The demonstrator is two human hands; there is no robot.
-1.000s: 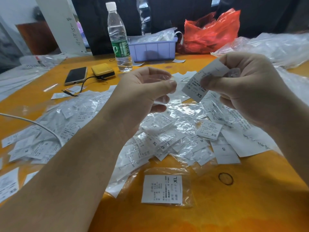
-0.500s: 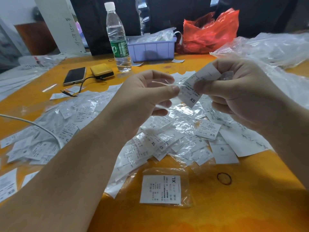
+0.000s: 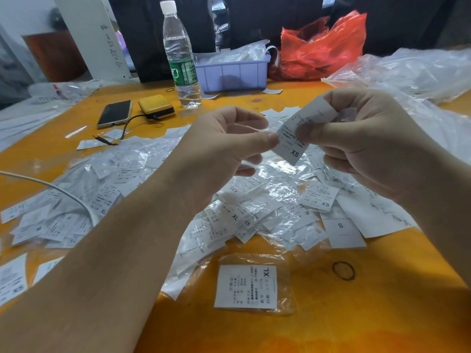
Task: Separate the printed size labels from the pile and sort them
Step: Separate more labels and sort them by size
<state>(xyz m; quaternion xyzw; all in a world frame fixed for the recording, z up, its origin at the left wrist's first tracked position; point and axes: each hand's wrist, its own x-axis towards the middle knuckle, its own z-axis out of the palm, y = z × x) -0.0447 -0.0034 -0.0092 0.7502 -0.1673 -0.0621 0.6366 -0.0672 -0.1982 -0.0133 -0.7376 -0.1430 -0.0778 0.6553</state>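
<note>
Left hand (image 3: 224, 151) has closed in, both hands pinching the XS label (image 3: 303, 128) above the pile (image 3: 254, 200), water bottle (image 3: 181, 59) behind

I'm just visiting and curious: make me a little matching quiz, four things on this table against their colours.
Things:
1. tray
2. bag
3. phone
4. bottle cap

Colours:
A. red
B. white
C. lilac
D. black

Pairs: 1-C, 2-A, 3-D, 4-B
</note>
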